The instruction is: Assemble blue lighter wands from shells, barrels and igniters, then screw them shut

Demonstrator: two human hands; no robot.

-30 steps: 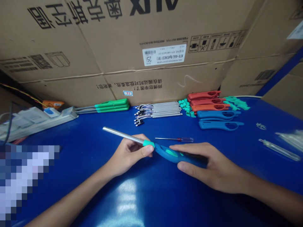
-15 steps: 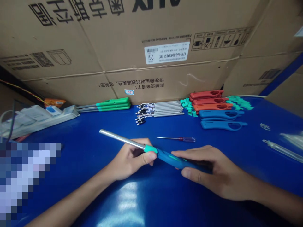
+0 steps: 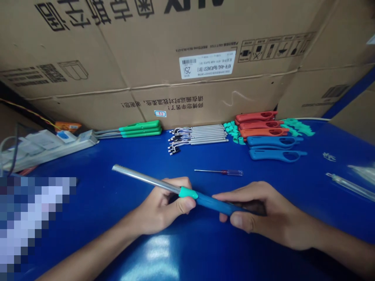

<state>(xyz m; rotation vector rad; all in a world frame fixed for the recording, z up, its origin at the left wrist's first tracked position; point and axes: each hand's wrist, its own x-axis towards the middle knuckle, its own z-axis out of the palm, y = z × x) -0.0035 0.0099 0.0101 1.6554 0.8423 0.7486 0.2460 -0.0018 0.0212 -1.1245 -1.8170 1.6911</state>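
Note:
Between my hands is a blue long-necked lighter [image 3: 215, 203], its metal tube pointing to the upper left and a turquoise collar where tube meets handle. My left hand [image 3: 164, 207] is closed on the collar, thumb on the near side. The fingers and thumb of my right hand [image 3: 272, 214] grip the handle, covering its rear end. Beyond the lighter a screwdriver [image 3: 233, 172] with a clear purplish handle lies on the blue table [image 3: 117, 218].
Along the back lie green lighters [image 3: 140, 128], metal tubes with wires [image 3: 206, 134], turquoise collars [image 3: 231, 128], and red, orange and blue handle shells [image 3: 275, 155]. A power strip [image 3: 49, 148] is at left, a clear plastic piece [image 3: 351, 185] at right. A cardboard box [image 3: 117, 58] stands behind.
The lighter has been rolled about its length, so a plain blue side faces up and the turquoise detail on the handle is out of sight. Its tube tip has shifted left and slightly down.

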